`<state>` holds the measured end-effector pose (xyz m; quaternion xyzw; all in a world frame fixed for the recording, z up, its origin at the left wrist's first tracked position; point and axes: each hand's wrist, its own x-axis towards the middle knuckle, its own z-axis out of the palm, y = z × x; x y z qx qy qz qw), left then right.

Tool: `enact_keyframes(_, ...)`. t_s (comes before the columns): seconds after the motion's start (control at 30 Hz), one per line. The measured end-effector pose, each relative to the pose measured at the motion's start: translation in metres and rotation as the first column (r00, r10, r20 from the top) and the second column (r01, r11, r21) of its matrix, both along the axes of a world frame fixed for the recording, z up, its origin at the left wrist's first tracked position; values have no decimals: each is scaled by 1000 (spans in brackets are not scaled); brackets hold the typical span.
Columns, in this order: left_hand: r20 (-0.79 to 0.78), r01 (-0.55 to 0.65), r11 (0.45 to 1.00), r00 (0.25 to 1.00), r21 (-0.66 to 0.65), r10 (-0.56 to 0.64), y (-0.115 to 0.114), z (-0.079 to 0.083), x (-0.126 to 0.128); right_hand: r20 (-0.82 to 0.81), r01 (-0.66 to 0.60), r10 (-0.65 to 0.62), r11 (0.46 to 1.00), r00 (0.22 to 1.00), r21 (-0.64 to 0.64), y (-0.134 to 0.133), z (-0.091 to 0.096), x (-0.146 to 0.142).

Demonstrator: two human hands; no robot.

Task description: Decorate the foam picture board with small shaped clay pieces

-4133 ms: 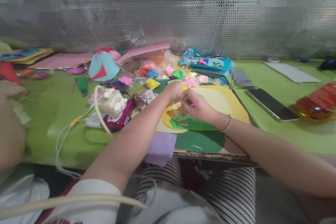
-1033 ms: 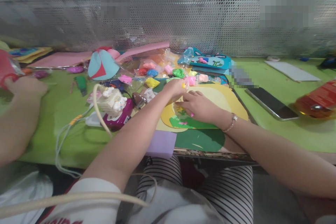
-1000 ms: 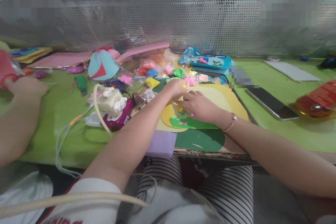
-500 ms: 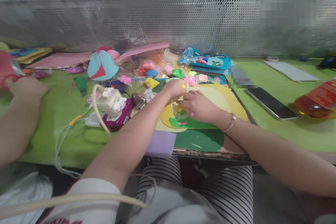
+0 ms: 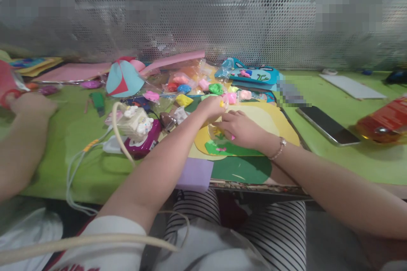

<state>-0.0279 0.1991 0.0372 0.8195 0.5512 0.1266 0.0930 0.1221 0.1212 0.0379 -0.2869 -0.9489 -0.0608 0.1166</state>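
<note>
A yellow craft card (image 5: 284,129) with a pale oval middle and a green, flower-dotted lower edge lies in front of me. My left hand (image 5: 213,109) is closed at its upper left part, fingertips together beside small pink and yellow bits; what it grips is too small to make out. Over the card's middle rests my right hand (image 5: 240,129), palm down, fingers stretched toward the left hand and lightly bent. A small pink piece (image 5: 233,137) shows under its edge. Beneath the card are a dark green sheet (image 5: 241,170) and a purple paper (image 5: 195,174).
Bagged clay lumps, among them a green one (image 5: 216,89) and a yellow one (image 5: 183,100), lie behind my hands. A phone (image 5: 329,125) and a bottle (image 5: 383,120) are at right. Left are a purple device (image 5: 143,142), cables and another person's hand (image 5: 32,103) with red-handled scissors.
</note>
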Motion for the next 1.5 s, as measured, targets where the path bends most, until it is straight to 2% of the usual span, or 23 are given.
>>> enact_keyframes(0.6, -7, -44, 998, 999, -40, 44, -6, 7, 2, 24, 15, -15, 1000, 1000, 0, 0, -4, -2)
enact_keyframes(0.67, 0, -37, 999, 999, -31, 37, -5, 6, 2, -15, 1, -1, 1000, 1000, -12, 2, -4, 0)
enact_keyframes(0.73, 5, 13, 1000, 1000, 1, -13, -4, 5, 0, -131, -68, 61, 996, 989, -54, 4, -2, 2)
enact_keyframes(0.8, 6, 89, 995, 996, 34, -90, -4, 4, -1, -329, -154, 111, 982, 938, -109, 4, 3, 4)
enact_keyframes(0.87, 7, 132, 990, 991, 54, -132, -3, 3, -2, -525, -228, 85, 950, 847, -214, 1, 9, 5)
enact_keyframes(0.97, 33, 128, 989, 991, 70, -131, -2, 1, -3, -678, -316, -94, 833, 729, -454, -6, 14, 1)
enact_keyframes(1.03, 53, 118, 990, 991, 74, -122, -1, 0, -3, -686, -317, -204, 771, 698, -552, -9, 13, -3)
enact_keyframes(1.17, 48, 122, 992, 991, 41, -124, 1, -2, -2, -635, -230, -299, 756, 712, -613, -9, 4, -11)
enact_keyframes(1.37, 55, 126, 991, 990, 50, -129, 1, -1, -2, -612, -212, -287, 761, 737, -613, -6, -4, -14)
enact_keyframes(1.5, 59, 117, 992, 991, 38, -119, -1, 1, -2, -632, -232, -287, 759, 720, -608, -5, -4, -14)
